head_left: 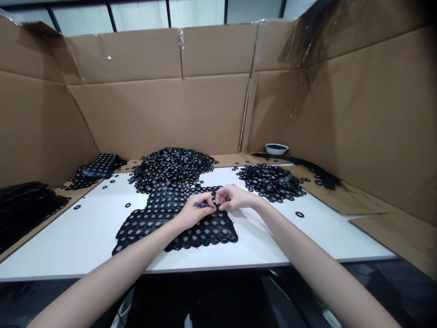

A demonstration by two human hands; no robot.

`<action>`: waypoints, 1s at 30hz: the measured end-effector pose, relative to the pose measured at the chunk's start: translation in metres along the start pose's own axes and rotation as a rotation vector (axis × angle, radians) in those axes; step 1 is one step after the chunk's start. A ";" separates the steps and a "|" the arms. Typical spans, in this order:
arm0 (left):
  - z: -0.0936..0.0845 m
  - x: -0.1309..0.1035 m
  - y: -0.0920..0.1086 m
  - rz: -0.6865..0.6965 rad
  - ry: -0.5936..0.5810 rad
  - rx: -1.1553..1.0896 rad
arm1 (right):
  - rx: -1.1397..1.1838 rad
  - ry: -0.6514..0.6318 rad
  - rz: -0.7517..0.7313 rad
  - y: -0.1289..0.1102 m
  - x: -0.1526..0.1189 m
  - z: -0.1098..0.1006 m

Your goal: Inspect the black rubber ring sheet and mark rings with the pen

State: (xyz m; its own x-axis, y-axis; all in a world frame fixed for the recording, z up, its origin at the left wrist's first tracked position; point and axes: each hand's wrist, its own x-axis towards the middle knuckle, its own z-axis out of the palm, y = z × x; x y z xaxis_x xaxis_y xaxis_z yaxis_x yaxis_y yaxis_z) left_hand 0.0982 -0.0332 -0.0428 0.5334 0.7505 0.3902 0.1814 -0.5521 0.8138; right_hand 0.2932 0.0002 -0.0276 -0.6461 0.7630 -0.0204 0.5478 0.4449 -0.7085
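A black mat made of joined rings with grey centres (pixel 205 237) lies on the white board in front of me. Over its right part, my left hand (pixel 194 212) is closed in a pinch, with a slim blue tool (pixel 200 205) held in it. Only a short length of that tool shows. Fingertips nearly meeting the left ones, my right hand (pixel 235 197) pinches at the mat's upper right edge. Whatever lies between the right fingertips is too small to make out.
Loose black rings form a large heap (pixel 174 164) behind the mat and a smaller heap (pixel 273 180) to the right. Dark strands (pixel 321 173) lie near a white bowl (pixel 276 152). Black sheets are stacked (pixel 27 205) at left. Cardboard walls (pixel 153 114) enclose the white board (pixel 269 250).
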 end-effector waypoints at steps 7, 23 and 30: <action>0.001 -0.003 0.006 0.007 0.001 0.031 | -0.064 0.007 -0.040 -0.009 -0.002 0.002; 0.004 -0.003 0.009 0.069 -0.071 0.137 | -0.035 0.016 -0.078 -0.012 0.000 0.005; 0.003 -0.002 0.012 0.015 -0.016 0.037 | -0.030 -0.005 -0.074 -0.016 -0.003 0.001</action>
State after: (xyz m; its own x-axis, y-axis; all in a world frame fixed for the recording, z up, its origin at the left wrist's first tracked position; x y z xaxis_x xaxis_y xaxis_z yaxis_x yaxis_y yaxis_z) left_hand 0.1016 -0.0425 -0.0353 0.5493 0.7361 0.3954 0.2031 -0.5767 0.7914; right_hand 0.2858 -0.0100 -0.0171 -0.6882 0.7250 0.0279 0.5139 0.5143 -0.6866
